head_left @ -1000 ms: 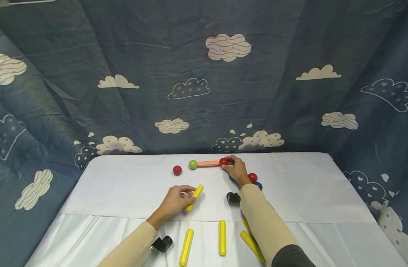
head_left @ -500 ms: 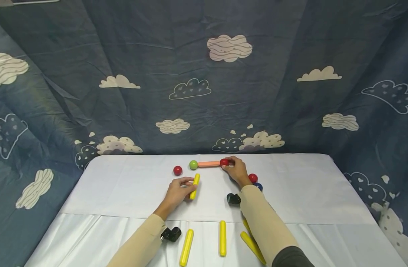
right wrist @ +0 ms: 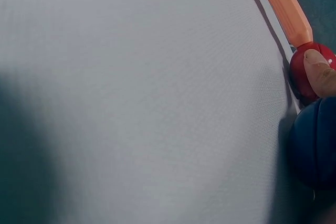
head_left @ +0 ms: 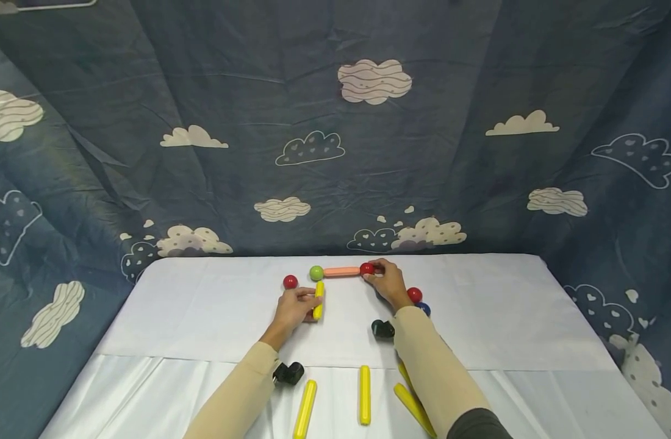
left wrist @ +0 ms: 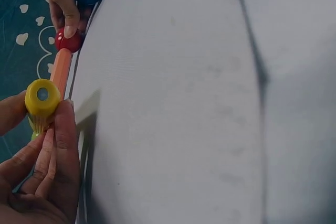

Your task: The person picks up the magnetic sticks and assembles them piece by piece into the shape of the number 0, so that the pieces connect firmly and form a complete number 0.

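An orange stick (head_left: 341,271) lies near the table's far edge with a green ball (head_left: 316,272) at its left end and a red ball (head_left: 366,268) at its right end. My left hand (head_left: 295,306) grips a yellow stick (head_left: 318,299), whose far end sits right under the green ball. In the left wrist view the yellow stick (left wrist: 42,98) is pinched between thumb and fingers, end-on to the camera. My right hand (head_left: 387,281) pinches the red ball (right wrist: 310,72), steadying the orange stick (right wrist: 283,6).
A loose red ball (head_left: 290,281) lies left of the green one. A red ball (head_left: 415,295) and a blue ball (head_left: 425,308) lie by my right wrist. Yellow sticks (head_left: 364,394) lie near the front edge. A white cloth (head_left: 204,305) covers the table; cloud-print fabric hangs behind.
My left hand has carried the yellow stick away from me and turned it upright on the table, bringing its far end up to the green ball. My right hand has stayed on the red ball.
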`<action>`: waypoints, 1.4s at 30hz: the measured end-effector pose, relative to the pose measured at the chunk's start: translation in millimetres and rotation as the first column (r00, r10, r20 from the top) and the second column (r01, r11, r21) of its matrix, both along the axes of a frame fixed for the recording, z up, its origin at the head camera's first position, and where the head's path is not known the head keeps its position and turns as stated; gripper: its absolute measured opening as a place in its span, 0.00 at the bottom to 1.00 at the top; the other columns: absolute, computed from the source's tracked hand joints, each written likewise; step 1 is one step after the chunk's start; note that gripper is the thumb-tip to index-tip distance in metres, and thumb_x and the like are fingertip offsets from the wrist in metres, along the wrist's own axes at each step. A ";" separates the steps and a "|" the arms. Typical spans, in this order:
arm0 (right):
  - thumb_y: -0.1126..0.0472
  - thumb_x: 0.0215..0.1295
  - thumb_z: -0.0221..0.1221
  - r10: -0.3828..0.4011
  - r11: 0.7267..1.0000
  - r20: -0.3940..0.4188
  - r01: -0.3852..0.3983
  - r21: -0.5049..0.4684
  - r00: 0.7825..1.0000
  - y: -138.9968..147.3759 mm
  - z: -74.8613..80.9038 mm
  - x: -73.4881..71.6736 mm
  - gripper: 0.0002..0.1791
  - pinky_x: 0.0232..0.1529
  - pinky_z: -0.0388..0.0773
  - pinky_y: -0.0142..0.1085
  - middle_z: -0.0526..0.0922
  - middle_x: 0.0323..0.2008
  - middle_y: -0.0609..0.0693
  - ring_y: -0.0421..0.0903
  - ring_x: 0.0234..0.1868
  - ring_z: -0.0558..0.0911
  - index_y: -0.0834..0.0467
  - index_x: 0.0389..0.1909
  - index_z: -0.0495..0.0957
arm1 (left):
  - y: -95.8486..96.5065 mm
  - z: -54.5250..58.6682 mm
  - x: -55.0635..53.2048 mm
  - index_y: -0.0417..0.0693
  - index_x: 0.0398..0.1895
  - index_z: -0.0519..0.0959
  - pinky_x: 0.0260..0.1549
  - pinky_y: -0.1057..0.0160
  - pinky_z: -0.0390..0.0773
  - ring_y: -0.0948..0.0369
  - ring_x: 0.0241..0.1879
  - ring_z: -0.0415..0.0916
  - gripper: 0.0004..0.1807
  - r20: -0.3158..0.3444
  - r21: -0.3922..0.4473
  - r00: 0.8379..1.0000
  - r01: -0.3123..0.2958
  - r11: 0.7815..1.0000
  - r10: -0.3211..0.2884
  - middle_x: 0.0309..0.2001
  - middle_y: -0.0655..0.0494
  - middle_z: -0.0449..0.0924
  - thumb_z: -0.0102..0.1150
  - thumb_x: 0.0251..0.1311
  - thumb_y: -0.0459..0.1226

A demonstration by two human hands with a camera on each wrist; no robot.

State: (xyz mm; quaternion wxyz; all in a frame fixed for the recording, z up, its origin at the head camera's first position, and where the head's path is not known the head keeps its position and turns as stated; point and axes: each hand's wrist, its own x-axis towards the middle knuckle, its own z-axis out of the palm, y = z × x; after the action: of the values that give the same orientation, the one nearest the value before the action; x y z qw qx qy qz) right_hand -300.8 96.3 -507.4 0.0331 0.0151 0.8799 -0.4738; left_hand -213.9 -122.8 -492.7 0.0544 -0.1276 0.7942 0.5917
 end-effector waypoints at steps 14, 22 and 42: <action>0.65 0.60 0.65 0.003 1.000 -0.004 -0.003 0.000 1.000 0.3 0.7 1.1 0.24 0.60 0.70 0.48 0.77 0.54 0.61 0.56 0.54 0.74 0.63 0.57 0.74 | -4.3 -4.4 -8.0 0.34 0.51 0.79 0.27 0.62 0.84 0.61 0.25 0.78 0.19 0.023 0.034 0.998 -0.059 0.998 0.058 0.36 0.47 0.82 0.66 0.58 0.35; 0.66 0.60 0.65 -0.005 1.000 0.010 0.005 -0.001 1.000 -1.0 0.9 2.7 0.24 0.61 0.70 0.49 0.77 0.54 0.61 0.56 0.54 0.74 0.62 0.58 0.74 | -7.0 -5.7 -12.5 0.36 0.51 0.80 0.27 0.65 0.84 0.61 0.26 0.78 0.18 0.035 -0.009 0.997 -0.071 0.997 0.071 0.36 0.47 0.81 0.65 0.60 0.38; 0.65 0.60 0.65 0.005 1.000 0.012 -0.005 0.007 1.000 0.6 -0.8 -2.5 0.25 0.62 0.69 0.49 0.76 0.55 0.61 0.56 0.56 0.73 0.62 0.59 0.73 | -7.8 -2.2 -9.5 0.36 0.48 0.80 0.22 0.68 0.82 0.63 0.22 0.77 0.17 0.026 -0.129 0.999 -0.021 0.991 0.025 0.30 0.49 0.80 0.67 0.56 0.35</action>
State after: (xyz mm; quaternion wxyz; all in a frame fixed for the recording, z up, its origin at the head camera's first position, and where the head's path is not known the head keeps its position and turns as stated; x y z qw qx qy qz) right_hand -303.2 96.9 -508.2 0.0395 0.0159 0.8814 -0.4705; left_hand -223.4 -130.6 -494.9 0.0502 -0.1482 0.8282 0.5382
